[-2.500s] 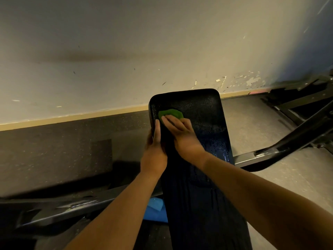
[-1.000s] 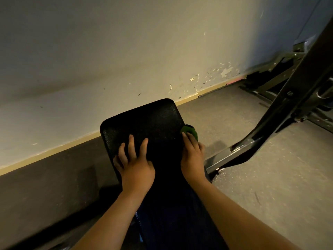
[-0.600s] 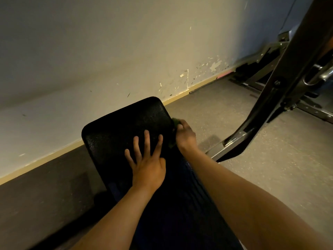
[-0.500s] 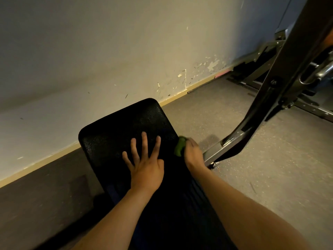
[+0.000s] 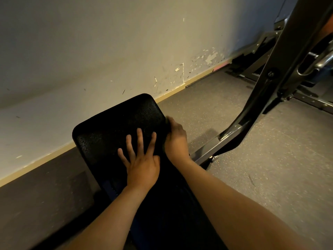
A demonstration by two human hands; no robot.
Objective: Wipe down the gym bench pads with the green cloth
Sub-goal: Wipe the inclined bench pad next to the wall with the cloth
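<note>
The black bench pad (image 5: pixel 111 130) runs away from me toward the wall. My left hand (image 5: pixel 140 159) lies flat on its top with the fingers spread. My right hand (image 5: pixel 175 139) curls over the pad's right edge and holds the green cloth (image 5: pixel 167 121) against the pad's side. Only a dim, blurred sliver of the cloth shows at the fingertips; the hand hides the remainder.
A slanted grey metal frame bar (image 5: pixel 266 91) rises right of the pad, its foot (image 5: pixel 214 150) close to my right wrist. More machine rails (image 5: pixel 313 101) lie on the speckled floor at far right. The scuffed wall (image 5: pixel 126 51) stands just beyond the pad's end.
My right hand slid along the pad's right edge toward the far end, and the cloth is now almost covered. The left hand stays flat on top.
</note>
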